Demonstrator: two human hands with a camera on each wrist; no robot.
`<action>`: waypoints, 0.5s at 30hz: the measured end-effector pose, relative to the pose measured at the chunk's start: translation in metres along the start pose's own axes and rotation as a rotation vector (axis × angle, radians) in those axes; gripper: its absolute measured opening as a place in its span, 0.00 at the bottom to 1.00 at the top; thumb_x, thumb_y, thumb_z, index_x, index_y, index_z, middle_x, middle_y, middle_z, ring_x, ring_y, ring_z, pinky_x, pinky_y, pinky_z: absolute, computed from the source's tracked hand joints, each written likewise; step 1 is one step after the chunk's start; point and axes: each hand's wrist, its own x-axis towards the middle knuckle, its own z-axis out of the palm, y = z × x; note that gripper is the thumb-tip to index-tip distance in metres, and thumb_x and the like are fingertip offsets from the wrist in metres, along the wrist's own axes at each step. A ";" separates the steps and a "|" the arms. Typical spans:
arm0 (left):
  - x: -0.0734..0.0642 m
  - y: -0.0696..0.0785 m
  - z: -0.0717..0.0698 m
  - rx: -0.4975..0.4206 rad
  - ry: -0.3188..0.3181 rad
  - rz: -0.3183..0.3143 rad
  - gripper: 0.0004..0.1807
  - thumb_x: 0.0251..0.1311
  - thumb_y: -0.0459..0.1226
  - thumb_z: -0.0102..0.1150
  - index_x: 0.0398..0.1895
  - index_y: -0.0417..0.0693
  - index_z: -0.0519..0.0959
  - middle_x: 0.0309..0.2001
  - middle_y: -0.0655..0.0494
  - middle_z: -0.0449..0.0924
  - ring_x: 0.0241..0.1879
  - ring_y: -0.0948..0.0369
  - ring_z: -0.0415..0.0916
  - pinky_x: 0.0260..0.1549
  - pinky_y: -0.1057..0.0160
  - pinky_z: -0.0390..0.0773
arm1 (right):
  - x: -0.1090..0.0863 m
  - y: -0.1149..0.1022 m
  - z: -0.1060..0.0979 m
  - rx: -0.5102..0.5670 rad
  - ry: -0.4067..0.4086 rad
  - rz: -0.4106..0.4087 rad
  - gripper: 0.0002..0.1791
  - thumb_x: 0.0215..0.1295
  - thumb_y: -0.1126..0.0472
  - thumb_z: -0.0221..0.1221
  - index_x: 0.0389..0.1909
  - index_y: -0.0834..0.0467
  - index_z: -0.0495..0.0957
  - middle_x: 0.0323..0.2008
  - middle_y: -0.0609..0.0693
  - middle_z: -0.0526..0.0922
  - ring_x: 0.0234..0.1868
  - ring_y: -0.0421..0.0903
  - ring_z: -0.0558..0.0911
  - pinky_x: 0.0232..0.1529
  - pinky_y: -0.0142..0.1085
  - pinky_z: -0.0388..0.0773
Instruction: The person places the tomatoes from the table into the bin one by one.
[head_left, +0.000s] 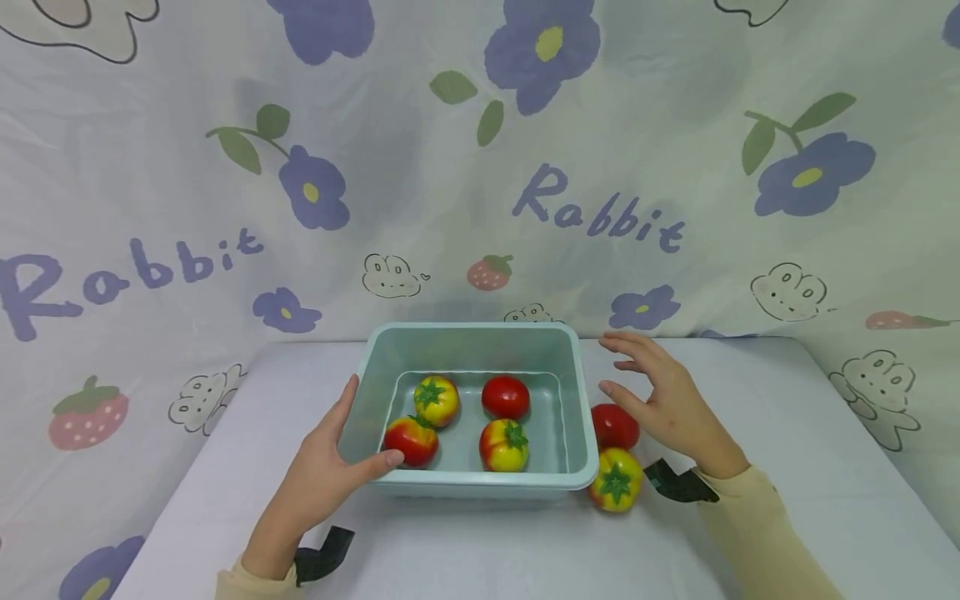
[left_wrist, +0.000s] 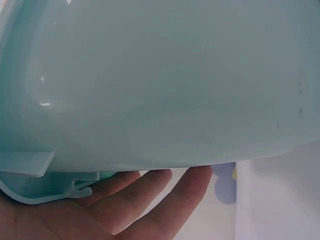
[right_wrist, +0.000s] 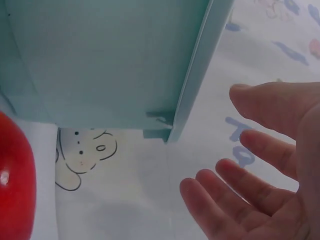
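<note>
A pale blue-green plastic bin [head_left: 480, 480] stands in the middle of the table, several tomatoes inside it. Among these are a plain red tomato [head_left: 506, 397] and a yellow-red tomato [head_left: 504, 446] with a green calyx. My left hand [head_left: 318, 477] holds the bin's left side, thumb over the front rim. Its fingers [left_wrist: 145, 200] lie along the outside wall in the left wrist view. To the right of the bin my right hand [head_left: 667, 408] hovers with fingers spread, holding nothing. Below it sit a red tomato [head_left: 615, 427] and a yellow-red tomato [head_left: 617, 481], close beside the bin.
A white cloth covers the table [head_left: 450, 550]. Behind it hangs a curtain [head_left: 420, 208] printed with flowers, rabbits and lettering. Black straps [head_left: 326, 557] hang at both wrists, near the beige sleeves [head_left: 757, 533].
</note>
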 end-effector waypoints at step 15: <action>-0.003 0.003 -0.001 0.006 0.006 0.025 0.57 0.49 0.54 0.64 0.73 0.58 0.36 0.73 0.50 0.42 0.69 0.44 0.46 0.55 0.32 0.56 | -0.005 0.032 0.002 0.158 -0.182 0.127 0.30 0.58 0.55 0.63 0.62 0.49 0.66 0.60 0.46 0.69 0.58 0.45 0.71 0.51 0.41 0.76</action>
